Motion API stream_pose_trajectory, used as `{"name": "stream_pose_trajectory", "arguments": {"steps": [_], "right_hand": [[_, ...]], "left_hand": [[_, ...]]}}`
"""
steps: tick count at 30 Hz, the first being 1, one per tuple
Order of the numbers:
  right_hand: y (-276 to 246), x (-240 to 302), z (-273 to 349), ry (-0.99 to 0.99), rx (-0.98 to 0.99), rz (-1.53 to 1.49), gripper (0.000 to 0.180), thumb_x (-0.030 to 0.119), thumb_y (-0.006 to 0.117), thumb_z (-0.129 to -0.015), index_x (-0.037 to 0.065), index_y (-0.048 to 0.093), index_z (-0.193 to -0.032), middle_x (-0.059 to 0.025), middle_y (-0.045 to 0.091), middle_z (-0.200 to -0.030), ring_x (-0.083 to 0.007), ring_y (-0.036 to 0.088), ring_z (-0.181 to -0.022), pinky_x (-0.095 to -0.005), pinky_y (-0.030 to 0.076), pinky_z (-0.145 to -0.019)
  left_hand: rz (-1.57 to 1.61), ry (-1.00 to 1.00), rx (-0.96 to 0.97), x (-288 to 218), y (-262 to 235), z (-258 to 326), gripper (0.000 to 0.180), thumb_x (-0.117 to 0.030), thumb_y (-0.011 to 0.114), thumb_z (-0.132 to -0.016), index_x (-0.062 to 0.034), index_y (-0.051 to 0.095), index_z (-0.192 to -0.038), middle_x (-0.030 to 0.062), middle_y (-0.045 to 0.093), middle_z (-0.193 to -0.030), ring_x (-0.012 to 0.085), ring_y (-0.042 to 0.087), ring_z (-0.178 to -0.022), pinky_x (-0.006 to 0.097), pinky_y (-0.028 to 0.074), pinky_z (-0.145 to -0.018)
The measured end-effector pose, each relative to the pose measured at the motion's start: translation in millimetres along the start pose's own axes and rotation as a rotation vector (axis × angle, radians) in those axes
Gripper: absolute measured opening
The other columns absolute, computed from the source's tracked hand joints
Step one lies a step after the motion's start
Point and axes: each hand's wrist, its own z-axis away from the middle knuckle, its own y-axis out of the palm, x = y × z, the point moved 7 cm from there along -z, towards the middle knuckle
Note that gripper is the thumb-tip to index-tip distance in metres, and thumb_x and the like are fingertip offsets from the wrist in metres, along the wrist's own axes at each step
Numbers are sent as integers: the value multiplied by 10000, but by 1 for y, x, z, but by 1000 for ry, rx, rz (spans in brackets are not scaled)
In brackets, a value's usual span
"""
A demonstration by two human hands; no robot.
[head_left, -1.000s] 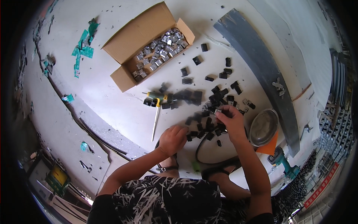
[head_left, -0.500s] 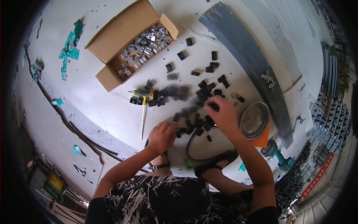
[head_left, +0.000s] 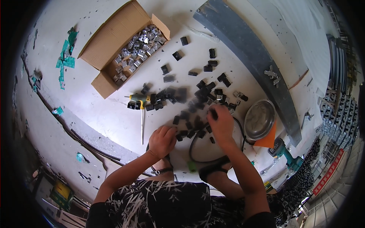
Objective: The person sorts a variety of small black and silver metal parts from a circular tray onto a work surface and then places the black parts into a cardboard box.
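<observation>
Several small black plastic blocks (head_left: 205,89) lie scattered and heaped in front of me on the white surface. My left hand (head_left: 162,141) is curled closed at the near left of the heap; whatever its fingers hold is hidden. At the heap's near right side, my right hand (head_left: 222,123) has its thumb and fingers closed together. A dark spot shows between them, but I cannot make out a held part. Left of the blocks lies a screwdriver (head_left: 142,127) with a yellow handle, beside a green-and-yellow handled tool (head_left: 137,97). A blurred patch veils the middle of the heap.
A cardboard box (head_left: 110,36) of metal pieces (head_left: 141,47) stands at the far left. To the right are a metal bowl (head_left: 249,127), a curved dark grey panel (head_left: 254,53) and a teal power tool (head_left: 291,157). A black cable (head_left: 191,151) loops near my feet.
My right hand has drawn nearer and slightly left, away from the upper heap, uncovering more cable. My left hand stays closed in about the same place. The whole view has shifted a little.
</observation>
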Motion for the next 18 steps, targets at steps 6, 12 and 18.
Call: {"name": "stream_pose_trajectory", "arguments": {"steps": [6, 12, 18], "right_hand": [[-2, 8, -16, -75, -37, 97, 226, 52, 693, -801, 73, 672, -1025, -129, 623, -948, -340, 632, -829, -405, 513, -722], [9, 9, -13, -93, 16, 105, 302, 49, 718, -773, 77, 649, -1065, -139, 611, -977, -354, 622, -855, -421, 518, -744], [-2, 18, -26, 182, 100, -400, 287, 42, 737, -804, 6, 607, -1057, -107, 641, -973, -229, 659, -816, -339, 550, -700]], "left_hand": [[6, 0, -23, 1, -1, 0, 259, -60, 658, -761, -88, 642, -1018, 76, 592, -901, 283, 615, -844, 393, 521, -700], [9, -1, -11, 2, 0, 1, 258, -66, 656, -762, -89, 643, -1018, 78, 588, -899, 280, 616, -852, 387, 523, -700], [12, -2, -2, 3, 1, 2, 255, -73, 653, -767, -91, 641, -1021, 83, 581, -893, 285, 613, -847, 388, 522, -709]]}}
